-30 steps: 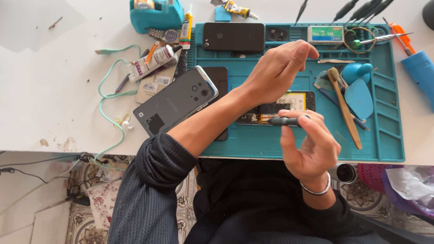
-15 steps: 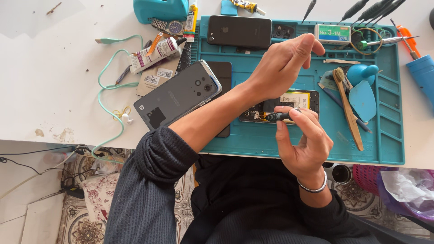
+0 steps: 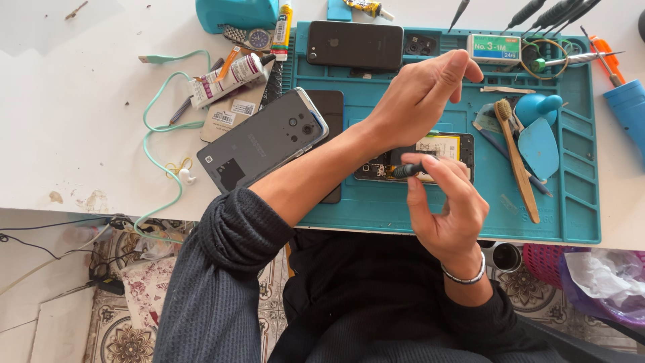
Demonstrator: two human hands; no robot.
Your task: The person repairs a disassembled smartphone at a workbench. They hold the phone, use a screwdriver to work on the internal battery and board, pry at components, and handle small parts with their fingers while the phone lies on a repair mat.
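Right hand (image 3: 447, 215) pinches a slim black screwdriver (image 3: 408, 170) over the opened black phone (image 3: 449, 149); at twelve o'clock, left hand (image 3: 420, 94) hovers empty, fingers loose.

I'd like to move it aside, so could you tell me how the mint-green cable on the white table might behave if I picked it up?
The mint-green cable lies in loose curves, so it is probably floppy and would dangle. It looks thin, so likely light. One stretch hangs over the table edge, so it might drag or snag.
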